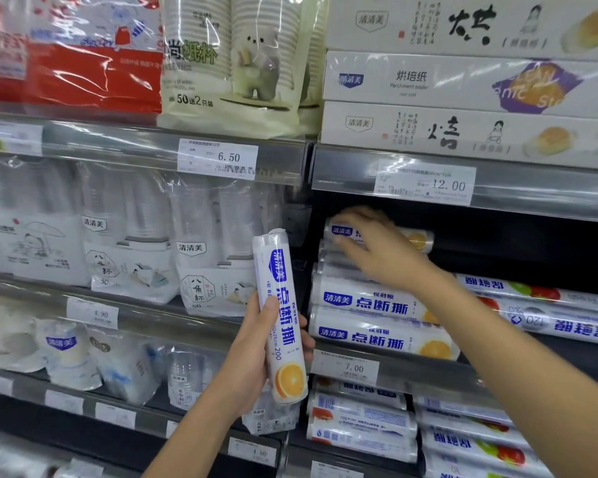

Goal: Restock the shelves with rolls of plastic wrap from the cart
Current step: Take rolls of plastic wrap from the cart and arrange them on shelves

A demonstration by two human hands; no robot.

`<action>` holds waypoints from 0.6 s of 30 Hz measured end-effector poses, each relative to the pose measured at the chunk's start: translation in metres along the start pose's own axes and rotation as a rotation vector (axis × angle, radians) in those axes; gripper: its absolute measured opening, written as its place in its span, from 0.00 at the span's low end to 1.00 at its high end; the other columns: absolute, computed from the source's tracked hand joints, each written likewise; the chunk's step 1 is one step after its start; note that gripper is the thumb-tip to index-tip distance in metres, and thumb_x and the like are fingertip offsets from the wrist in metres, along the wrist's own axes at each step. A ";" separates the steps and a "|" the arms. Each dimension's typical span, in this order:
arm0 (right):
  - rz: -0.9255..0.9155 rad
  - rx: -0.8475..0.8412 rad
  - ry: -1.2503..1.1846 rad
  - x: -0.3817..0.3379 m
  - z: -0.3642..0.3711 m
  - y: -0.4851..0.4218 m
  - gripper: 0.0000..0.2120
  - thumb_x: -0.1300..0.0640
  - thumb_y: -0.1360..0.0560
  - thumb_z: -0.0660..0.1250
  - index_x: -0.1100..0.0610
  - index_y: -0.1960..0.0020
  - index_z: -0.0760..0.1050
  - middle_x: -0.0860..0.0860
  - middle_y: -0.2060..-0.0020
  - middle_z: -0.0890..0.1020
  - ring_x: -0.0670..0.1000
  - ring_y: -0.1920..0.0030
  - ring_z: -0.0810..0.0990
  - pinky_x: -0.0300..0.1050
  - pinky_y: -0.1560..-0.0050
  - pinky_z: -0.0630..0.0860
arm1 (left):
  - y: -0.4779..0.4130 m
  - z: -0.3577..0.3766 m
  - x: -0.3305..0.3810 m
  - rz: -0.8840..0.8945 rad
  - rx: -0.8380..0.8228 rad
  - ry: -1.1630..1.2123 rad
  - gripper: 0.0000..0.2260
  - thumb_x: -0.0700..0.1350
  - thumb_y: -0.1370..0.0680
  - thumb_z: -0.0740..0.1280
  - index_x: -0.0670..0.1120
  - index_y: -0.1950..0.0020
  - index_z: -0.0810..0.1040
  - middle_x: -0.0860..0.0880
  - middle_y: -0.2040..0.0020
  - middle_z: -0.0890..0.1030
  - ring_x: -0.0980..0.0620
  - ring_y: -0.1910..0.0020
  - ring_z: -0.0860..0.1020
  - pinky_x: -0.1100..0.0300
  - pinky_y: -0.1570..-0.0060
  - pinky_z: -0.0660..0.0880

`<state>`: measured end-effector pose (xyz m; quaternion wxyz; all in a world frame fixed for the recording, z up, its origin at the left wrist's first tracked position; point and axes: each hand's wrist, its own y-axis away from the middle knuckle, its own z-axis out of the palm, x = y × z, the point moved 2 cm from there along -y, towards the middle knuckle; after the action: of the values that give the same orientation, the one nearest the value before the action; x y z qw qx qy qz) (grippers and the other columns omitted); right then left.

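Left hand is closest. Its fingers curl round a roll that stands up just in front of the shelf's left end. Right hand reaches into that shelf, with its fingers spread over the top roll of a stack at the left end. Blur hides whether they grip it. Longer rolls lie to the right. Boxes sit on the shelf above. Bags of cups fill the shelves on the left.
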<state>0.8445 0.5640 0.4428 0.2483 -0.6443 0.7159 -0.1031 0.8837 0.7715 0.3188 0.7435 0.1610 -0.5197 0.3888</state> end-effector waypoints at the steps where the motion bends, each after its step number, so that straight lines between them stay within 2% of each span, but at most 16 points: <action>1: -0.024 0.064 -0.071 -0.018 -0.002 0.018 0.18 0.47 0.18 0.63 0.51 0.31 0.75 0.48 0.36 0.76 0.48 0.35 0.74 0.45 0.34 0.70 | 0.001 0.001 0.002 0.005 -0.020 -0.001 0.28 0.63 0.25 0.69 0.51 0.31 0.70 0.39 0.50 0.82 0.40 0.56 0.82 0.43 0.54 0.82; 3: -0.035 0.104 -0.192 -0.053 -0.003 0.055 0.16 0.44 0.21 0.66 0.49 0.37 0.79 0.42 0.46 0.79 0.39 0.46 0.76 0.31 0.47 0.70 | 0.003 0.001 0.006 0.011 -0.051 -0.009 0.30 0.64 0.25 0.68 0.51 0.28 0.69 0.40 0.48 0.82 0.39 0.53 0.83 0.44 0.54 0.82; 5: -0.007 0.090 -0.284 -0.078 0.000 0.082 0.16 0.42 0.24 0.69 0.47 0.39 0.79 0.40 0.51 0.80 0.39 0.52 0.77 0.29 0.54 0.71 | 0.005 0.002 0.008 0.004 -0.076 0.011 0.35 0.64 0.27 0.69 0.52 0.25 0.67 0.41 0.41 0.83 0.40 0.45 0.83 0.46 0.48 0.81; 8: 0.080 0.012 -0.448 -0.093 0.011 0.101 0.18 0.42 0.26 0.72 0.44 0.38 0.78 0.40 0.53 0.82 0.39 0.53 0.79 0.33 0.56 0.74 | 0.008 0.004 0.007 -0.006 -0.174 0.052 0.41 0.66 0.26 0.69 0.50 0.19 0.59 0.42 0.30 0.77 0.43 0.31 0.76 0.49 0.39 0.78; 10: 0.105 -0.002 -0.497 -0.094 0.018 0.104 0.20 0.42 0.26 0.73 0.44 0.36 0.77 0.38 0.52 0.82 0.39 0.50 0.80 0.38 0.54 0.78 | 0.012 0.008 0.007 0.001 -0.235 0.025 0.38 0.64 0.24 0.63 0.50 0.18 0.57 0.45 0.29 0.77 0.45 0.30 0.76 0.52 0.41 0.79; 12: 0.133 -0.011 -0.564 -0.093 0.020 0.106 0.19 0.43 0.26 0.73 0.43 0.37 0.76 0.37 0.52 0.82 0.39 0.49 0.80 0.40 0.52 0.80 | 0.014 0.011 0.005 -0.005 -0.272 0.001 0.37 0.64 0.25 0.60 0.51 0.19 0.57 0.46 0.30 0.78 0.47 0.31 0.77 0.53 0.41 0.79; 15: 0.147 -0.031 -0.602 -0.089 0.017 0.107 0.18 0.45 0.26 0.74 0.44 0.38 0.77 0.38 0.51 0.83 0.40 0.50 0.82 0.42 0.51 0.81 | 0.013 0.010 0.004 0.015 -0.281 -0.062 0.36 0.65 0.23 0.60 0.51 0.19 0.57 0.47 0.27 0.76 0.48 0.27 0.73 0.48 0.29 0.72; 18: 0.131 -0.003 -0.500 -0.082 0.003 0.104 0.21 0.43 0.27 0.73 0.45 0.36 0.75 0.41 0.47 0.81 0.42 0.49 0.81 0.43 0.51 0.81 | 0.012 0.010 0.009 0.165 -0.267 -0.297 0.30 0.68 0.20 0.58 0.54 0.22 0.63 0.52 0.26 0.73 0.51 0.25 0.69 0.47 0.24 0.64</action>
<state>0.7591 0.6593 0.4097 0.4226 -0.6023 0.6728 0.0768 0.8699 0.7767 0.3285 0.6393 0.0736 -0.6817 0.3481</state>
